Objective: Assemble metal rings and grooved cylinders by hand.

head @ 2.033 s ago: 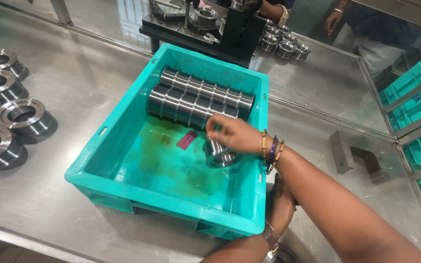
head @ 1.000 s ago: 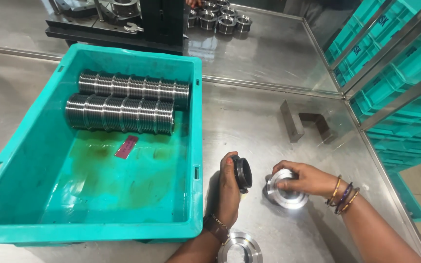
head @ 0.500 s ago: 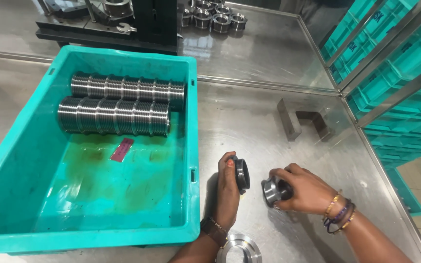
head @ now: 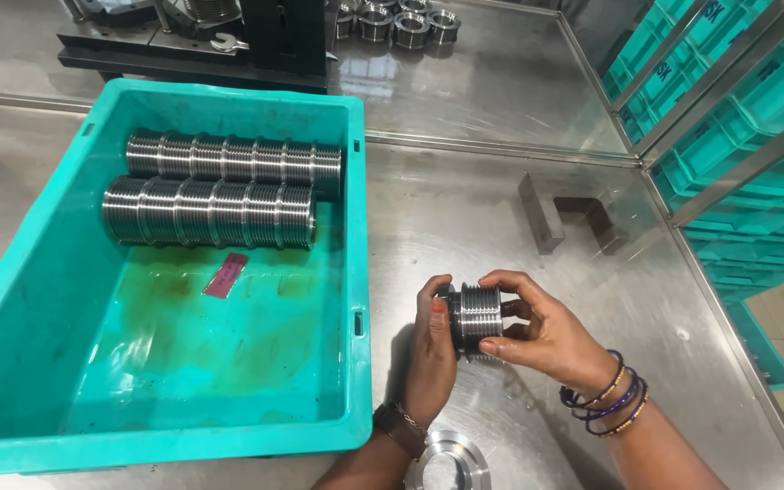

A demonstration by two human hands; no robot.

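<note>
Left hand: the left hand stands on edge on the table, palm against the left end of the part, fingers curled over its top; closed on it.
Right hand: the right hand wraps the part's right end, thumb below, fingers over the top; closed on it. Bangles ring this wrist.
Part: a short ribbed steel cylinder, axis lying roughly level, clamped between both palms just above the table.
Crate: the teal crate sits just left of the hands; its right wall is near the left hand but not touching it.
Crate contents: two rows of ribbed steel parts lie side by side at the far end, beyond and left of the grip. A small pink tag lies on the stained floor nearer the hands. The rest of the crate floor is bare.
Below the grip: a steel ring lies flat on the table, beside the left wrist, partly cut off by the frame edge.
Beyond the grip: a grey metal bracket rests on the table, well apart. Farther off, a dark fixture and a cluster of steel rings.
Right of the grip: open tabletop runs to the table's raised edge, with stacked teal bins past it.
</note>
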